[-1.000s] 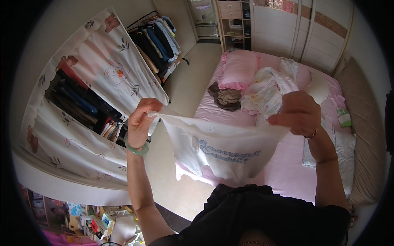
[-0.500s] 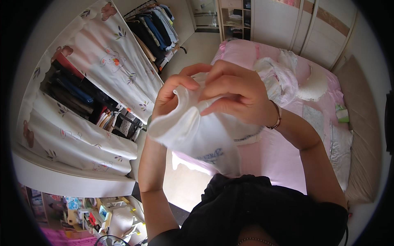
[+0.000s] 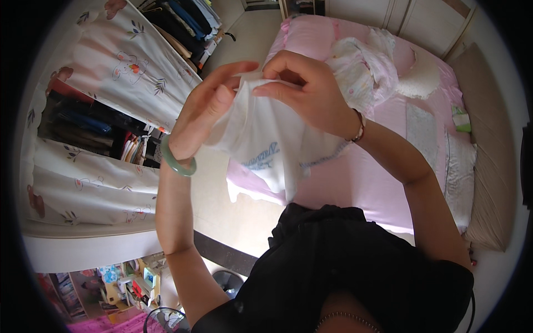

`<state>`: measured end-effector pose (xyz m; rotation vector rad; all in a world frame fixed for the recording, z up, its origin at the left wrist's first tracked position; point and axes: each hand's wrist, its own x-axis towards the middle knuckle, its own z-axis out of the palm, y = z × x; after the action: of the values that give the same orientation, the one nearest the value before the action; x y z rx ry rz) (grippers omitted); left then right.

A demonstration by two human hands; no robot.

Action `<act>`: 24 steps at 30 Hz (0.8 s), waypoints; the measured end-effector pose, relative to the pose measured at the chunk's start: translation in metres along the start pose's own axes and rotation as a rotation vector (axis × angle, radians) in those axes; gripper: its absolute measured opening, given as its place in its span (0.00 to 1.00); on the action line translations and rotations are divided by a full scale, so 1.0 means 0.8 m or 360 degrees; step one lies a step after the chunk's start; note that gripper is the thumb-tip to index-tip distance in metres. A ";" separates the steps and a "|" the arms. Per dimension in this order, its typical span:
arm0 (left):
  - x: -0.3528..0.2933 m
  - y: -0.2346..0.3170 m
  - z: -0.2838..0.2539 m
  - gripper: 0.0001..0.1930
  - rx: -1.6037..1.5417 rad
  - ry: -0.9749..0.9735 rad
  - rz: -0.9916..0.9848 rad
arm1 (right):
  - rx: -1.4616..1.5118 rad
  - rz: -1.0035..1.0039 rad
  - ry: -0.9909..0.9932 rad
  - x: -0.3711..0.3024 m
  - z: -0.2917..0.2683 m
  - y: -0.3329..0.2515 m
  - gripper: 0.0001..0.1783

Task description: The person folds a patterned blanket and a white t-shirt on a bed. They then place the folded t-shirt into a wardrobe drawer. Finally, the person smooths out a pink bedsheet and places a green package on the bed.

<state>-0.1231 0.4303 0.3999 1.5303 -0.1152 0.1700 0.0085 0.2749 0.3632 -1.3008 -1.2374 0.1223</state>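
Note:
In front of my chest hangs a white garment [image 3: 250,130] of thin cloth, with blue lettering low on its front and a bluish patterned edge toward the right. My right hand [image 3: 305,86] pinches its upper edge between thumb and fingers. At the garment's upper left is my left hand [image 3: 208,102], its fingers stretched along the top edge and its thumb on the near side, with cloth between them. Folds hide part of the left fingertips. A green bangle [image 3: 176,161] circles my left wrist and a thin bracelet [image 3: 359,125] my right.
A pink-covered bed [image 3: 355,177] stands beyond and to the right, with crumpled white bedding [image 3: 361,72] and a cream cushion [image 3: 419,77] on it. Patterned curtains [image 3: 127,61] partly cover a clothes rack on the left. Hanging clothes [image 3: 183,22] stand farther back. A cluttered shelf [image 3: 119,288] is lower left.
Both hands have moved up and left with the garment. My left hand has loosened, its fingers now straighter and farther from the right hand. The cloth hangs lower, and its lettering shows more.

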 end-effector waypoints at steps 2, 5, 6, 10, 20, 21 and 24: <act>0.002 -0.001 -0.006 0.27 0.0591 -0.0082 -0.0198 | -0.0017 -0.0001 0.0070 -0.003 0.004 0.012 0.08; 0.021 -0.036 -0.002 0.19 0.0915 0.0154 -0.0291 | 0.0170 0.0125 0.0074 -0.008 0.005 0.039 0.06; 0.025 -0.043 -0.002 0.17 0.0857 0.0224 -0.0377 | 0.0207 0.0172 0.0071 -0.009 0.004 0.042 0.07; 0.022 -0.045 0.006 0.11 0.0351 0.0603 -0.0301 | -0.0095 0.0366 0.0054 -0.044 -0.017 0.050 0.12; 0.013 -0.022 -0.091 0.12 0.0987 0.0527 0.0029 | -0.0149 0.0261 -0.0070 -0.169 0.036 0.052 0.15; 0.010 -0.015 -0.095 0.11 0.1018 0.0490 0.0018 | -0.0012 0.0533 -0.0253 -0.169 0.036 0.033 0.15; 0.001 0.004 -0.100 0.12 0.1085 0.0407 0.0069 | 0.0187 0.0658 -0.0131 -0.174 0.048 0.034 0.14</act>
<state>-0.1256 0.5107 0.4003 2.1673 0.1284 0.4731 -0.0623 0.2152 0.2490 -1.4440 -0.9980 0.5408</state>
